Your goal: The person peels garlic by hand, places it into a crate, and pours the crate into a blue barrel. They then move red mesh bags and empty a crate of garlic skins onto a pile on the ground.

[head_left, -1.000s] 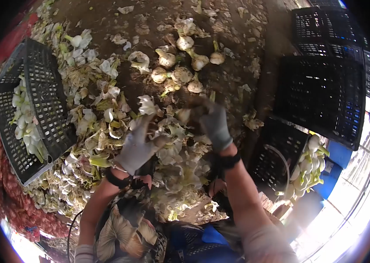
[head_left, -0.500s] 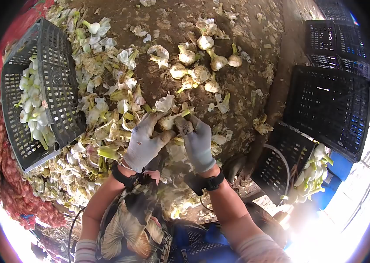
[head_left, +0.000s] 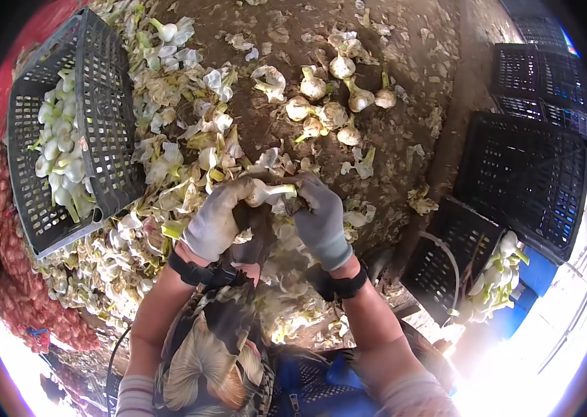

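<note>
My left hand (head_left: 216,221), in a whitish soiled glove, is closed around a garlic bulb (head_left: 259,193) whose pale skin shows between the fingers. The bulb's short stem (head_left: 282,189) points right, toward my right hand (head_left: 323,224). That hand is gloved too, its fingers curled in at the stem's end; what they pinch is partly hidden. Beyond both hands, a group of unpeeled garlic bulbs (head_left: 333,115) with stems lies on the dirt floor. Loose garlic skins (head_left: 168,163) are heaped under and left of my hands.
A black plastic crate (head_left: 109,104) at left holds clean white garlic bulbs (head_left: 61,142). Red mesh sacks (head_left: 19,292) lie beside it. At right stand stacked black crates (head_left: 523,177), with more white garlic (head_left: 496,278) near a blue container (head_left: 530,292).
The bulb in my left hand now looks whiter, and its stem lies more level. My right hand has turned slightly around the stem's end. The whole view has shifted a little.
</note>
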Available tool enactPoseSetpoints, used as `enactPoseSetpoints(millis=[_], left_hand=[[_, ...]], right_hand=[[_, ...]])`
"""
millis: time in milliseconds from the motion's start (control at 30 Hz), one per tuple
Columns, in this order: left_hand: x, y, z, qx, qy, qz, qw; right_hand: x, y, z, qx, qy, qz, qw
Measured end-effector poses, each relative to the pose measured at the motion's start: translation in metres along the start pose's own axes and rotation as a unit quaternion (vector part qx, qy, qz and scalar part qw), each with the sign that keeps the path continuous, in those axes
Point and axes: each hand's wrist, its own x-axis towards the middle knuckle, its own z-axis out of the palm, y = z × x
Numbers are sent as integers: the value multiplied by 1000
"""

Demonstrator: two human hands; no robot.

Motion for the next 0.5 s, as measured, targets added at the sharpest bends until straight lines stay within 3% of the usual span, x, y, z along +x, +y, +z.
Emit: enactPoseSetpoints(millis=[33,67,100,133,167,200,233,267,333,400,433,467,500], left_hand=[[-10,15,7,65,32,-77,994],[-8,10,1,64,34,-77,994],[-4,7,-6,-61,-27,-205,977],[-2,5,-11,-184,-85,-325,924],[-3,3,-12,-70,-60,-329,940],[-5,6,-5,-71,-57,-329,940],[-7,7,2,-85,-19,-299,950],[-8,8,6,-99,18,-268,958],[1,-1,-7,-128,-2,-245,961],[3,-10,-13,-149,12,-170,974],[5,-13,-15,-166,-17,-158,973],[4,-13,-14,-166,-17,-159,973],[2,-11,-12,-39,29,-92,995]], right_hand=[[3,2,2,-44,26,-57,997],[7,3,3,-88,53,-115,988],[12,1,4,-88,52,-115,988],[16,-2,5,-120,72,-157,978],[18,-3,6,-152,92,-198,964],[16,-3,8,-149,91,-198,965],[13,-3,9,6,81,-42,996],[11,-3,9,159,68,116,978],[8,4,9,236,91,119,960],[-9,-1,11,275,47,40,959],[-12,3,17,171,52,-1,984],[-14,4,20,171,53,0,984],[-16,4,23,219,66,63,971]])
